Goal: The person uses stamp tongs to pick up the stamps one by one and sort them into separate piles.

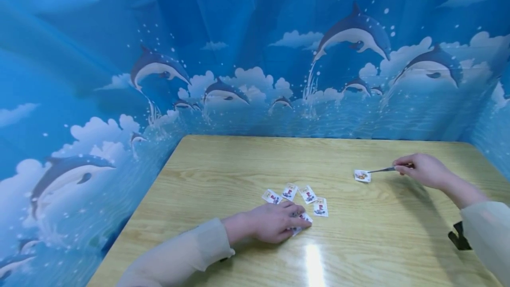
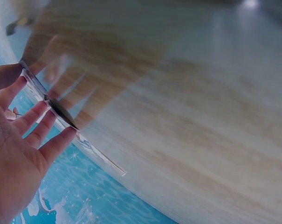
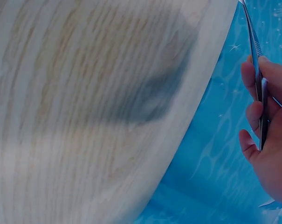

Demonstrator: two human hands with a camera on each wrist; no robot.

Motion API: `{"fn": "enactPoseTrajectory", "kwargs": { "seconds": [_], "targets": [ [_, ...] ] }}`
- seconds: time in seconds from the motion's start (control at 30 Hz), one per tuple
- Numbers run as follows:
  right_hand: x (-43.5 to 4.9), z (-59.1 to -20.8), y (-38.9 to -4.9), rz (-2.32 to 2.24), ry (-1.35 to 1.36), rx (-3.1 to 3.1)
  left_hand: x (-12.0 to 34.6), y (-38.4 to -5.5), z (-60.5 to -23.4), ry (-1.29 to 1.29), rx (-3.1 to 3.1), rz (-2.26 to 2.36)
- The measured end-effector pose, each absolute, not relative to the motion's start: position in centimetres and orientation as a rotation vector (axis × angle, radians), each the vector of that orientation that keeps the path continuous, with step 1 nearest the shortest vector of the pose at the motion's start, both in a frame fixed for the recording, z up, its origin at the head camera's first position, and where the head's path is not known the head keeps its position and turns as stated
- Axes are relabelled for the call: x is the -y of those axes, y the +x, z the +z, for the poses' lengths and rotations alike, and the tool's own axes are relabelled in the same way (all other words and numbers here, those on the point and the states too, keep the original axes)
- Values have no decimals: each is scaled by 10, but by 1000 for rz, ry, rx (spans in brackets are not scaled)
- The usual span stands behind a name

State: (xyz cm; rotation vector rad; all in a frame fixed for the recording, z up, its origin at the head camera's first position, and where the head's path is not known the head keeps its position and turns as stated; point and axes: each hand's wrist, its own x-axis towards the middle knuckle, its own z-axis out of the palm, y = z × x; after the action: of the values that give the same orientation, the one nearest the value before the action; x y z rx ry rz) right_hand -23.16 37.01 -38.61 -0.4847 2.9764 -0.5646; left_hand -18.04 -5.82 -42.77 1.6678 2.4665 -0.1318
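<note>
In the head view, my right hand (image 1: 424, 171) pinches a pair of metal tweezers (image 1: 383, 170). The tweezers' tips meet the right edge of a small white picture card (image 1: 361, 176), which looks slightly raised; whether it touches the table I cannot tell. In the right wrist view the tweezers (image 3: 258, 77) lie between thumb and fingers. My left hand (image 1: 275, 222) rests palm down with its fingers spread over small cards (image 1: 306, 218), partly hidden beneath it. More picture cards (image 1: 308, 194) fan out just beyond those fingers, one card (image 1: 320, 207) lying to their right.
Everything lies on a light wood-grain table (image 1: 223, 163). A blue curtain (image 1: 255, 48) printed with dolphins stands along its back and left sides. A black strap-like piece (image 1: 460, 236) shows beside the right sleeve. Light glares on the tabletop near the front.
</note>
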Motion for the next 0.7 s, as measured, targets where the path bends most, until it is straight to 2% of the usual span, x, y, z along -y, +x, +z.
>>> {"fn": "enactPoseTrajectory", "kwargs": {
  "seconds": [0.7],
  "targets": [
    [-374, -399, -243, -426, -393, -3007, 58, -180, -426, 1682, -2467, -152]
  ]
}}
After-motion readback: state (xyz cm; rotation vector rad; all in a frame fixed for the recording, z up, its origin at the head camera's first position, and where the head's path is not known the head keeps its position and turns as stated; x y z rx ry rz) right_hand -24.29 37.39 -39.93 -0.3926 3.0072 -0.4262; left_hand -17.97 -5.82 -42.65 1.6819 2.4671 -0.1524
